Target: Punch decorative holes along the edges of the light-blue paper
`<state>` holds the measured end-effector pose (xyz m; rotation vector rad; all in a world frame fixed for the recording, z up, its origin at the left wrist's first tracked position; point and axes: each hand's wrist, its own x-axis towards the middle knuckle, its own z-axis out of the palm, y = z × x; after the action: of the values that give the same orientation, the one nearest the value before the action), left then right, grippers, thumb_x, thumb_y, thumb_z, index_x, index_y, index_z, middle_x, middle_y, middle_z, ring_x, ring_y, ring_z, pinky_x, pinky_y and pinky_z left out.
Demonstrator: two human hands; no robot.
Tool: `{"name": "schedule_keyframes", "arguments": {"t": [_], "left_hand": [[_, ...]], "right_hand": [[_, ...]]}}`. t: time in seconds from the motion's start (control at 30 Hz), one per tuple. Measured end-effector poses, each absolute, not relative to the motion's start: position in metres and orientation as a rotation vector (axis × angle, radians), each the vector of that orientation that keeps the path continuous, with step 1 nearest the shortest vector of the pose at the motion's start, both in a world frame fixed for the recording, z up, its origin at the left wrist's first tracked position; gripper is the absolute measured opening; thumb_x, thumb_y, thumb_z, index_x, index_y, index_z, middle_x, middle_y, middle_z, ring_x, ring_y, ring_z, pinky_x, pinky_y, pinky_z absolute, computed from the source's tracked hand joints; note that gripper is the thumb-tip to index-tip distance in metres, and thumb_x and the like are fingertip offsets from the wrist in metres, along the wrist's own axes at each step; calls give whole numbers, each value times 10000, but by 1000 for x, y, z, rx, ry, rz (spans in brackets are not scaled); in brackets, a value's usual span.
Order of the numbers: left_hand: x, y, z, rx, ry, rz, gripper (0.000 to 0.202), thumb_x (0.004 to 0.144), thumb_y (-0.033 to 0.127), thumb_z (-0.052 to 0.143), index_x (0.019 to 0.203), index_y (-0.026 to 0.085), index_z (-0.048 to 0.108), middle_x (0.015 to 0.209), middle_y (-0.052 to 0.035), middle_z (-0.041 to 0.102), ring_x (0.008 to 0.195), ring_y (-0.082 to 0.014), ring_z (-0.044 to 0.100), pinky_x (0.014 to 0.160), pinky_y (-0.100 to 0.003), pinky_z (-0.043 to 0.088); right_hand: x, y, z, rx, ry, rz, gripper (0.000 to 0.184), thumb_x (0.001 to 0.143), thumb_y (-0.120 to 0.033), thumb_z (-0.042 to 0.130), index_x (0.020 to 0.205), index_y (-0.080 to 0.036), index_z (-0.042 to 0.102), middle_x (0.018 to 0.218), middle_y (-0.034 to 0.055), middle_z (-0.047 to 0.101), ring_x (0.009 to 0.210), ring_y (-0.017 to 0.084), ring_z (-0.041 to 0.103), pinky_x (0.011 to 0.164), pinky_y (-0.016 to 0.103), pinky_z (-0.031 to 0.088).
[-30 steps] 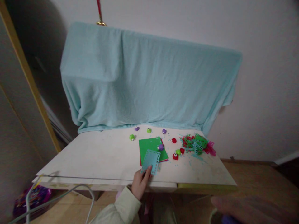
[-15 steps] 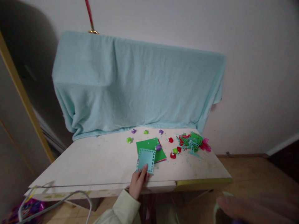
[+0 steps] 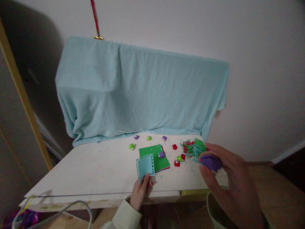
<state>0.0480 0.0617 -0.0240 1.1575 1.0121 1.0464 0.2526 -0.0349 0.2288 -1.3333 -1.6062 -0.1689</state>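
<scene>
My left hand pinches the lower corner of a light blue punched paper square at the near edge of the white table. Close to the camera, my right hand is raised and its fingers are closed round a purple punch. Behind the blue square lies a stack of green and red sheets with a small purple punch on it. Several small green, purple and red punches lie scattered around the stack, among them a red one.
A heap of green, red, pink and blue paper scraps lies at the table's right. A light blue towel drapes something at the back against the wall. A grey cable runs below the table's front left edge.
My right hand has risen from the lower right into full view, holding the purple punch. The blue paper square has tilted and shifted slightly left in my left hand.
</scene>
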Motion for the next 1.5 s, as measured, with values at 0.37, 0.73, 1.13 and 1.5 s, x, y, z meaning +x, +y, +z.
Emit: {"name": "schedule_keyframes", "arguments": {"t": [0.37, 0.73, 1.13, 1.5], "left_hand": [[47, 63, -19, 1308, 1089, 1014, 472, 863, 536, 437, 624, 142, 541, 483, 24, 425, 487, -111, 416, 515, -226, 315], [45, 59, -21, 1178, 1026, 942, 468, 829, 543, 494, 619, 128, 542, 528, -5, 482, 497, -111, 403, 498, -234, 290], [40, 69, -2, 1185, 880, 1106, 334, 856, 438, 516, 719, 137, 563, 607, 2, 523, 577, -109, 477, 588, -220, 384], [57, 69, -14, 1033, 1046, 1369, 322, 739, 367, 670, 907, 210, 445, 744, 45, 482, 590, -107, 539, 516, -218, 488]], "right_hand": [[263, 45, 43, -1607, -1578, 390, 279, 845, -447, 598, 923, -198, 500, 700, -7, 568, 574, 159, 542, 540, 249, 433], [204, 47, 49, -1084, -1368, 983, 251, 792, -391, 708, 904, -181, 629, 1309, 107, 427, 1166, 279, 438, 884, 326, 439], [215, 49, 28, -969, -932, 1287, 319, 842, -373, 689, 1045, -139, 613, 993, 90, 621, 966, 229, 558, 877, 338, 428], [197, 39, 52, -1042, -1134, 1163, 353, 791, -424, 715, 995, -151, 621, 969, 81, 632, 921, 241, 584, 799, 309, 474]]}}
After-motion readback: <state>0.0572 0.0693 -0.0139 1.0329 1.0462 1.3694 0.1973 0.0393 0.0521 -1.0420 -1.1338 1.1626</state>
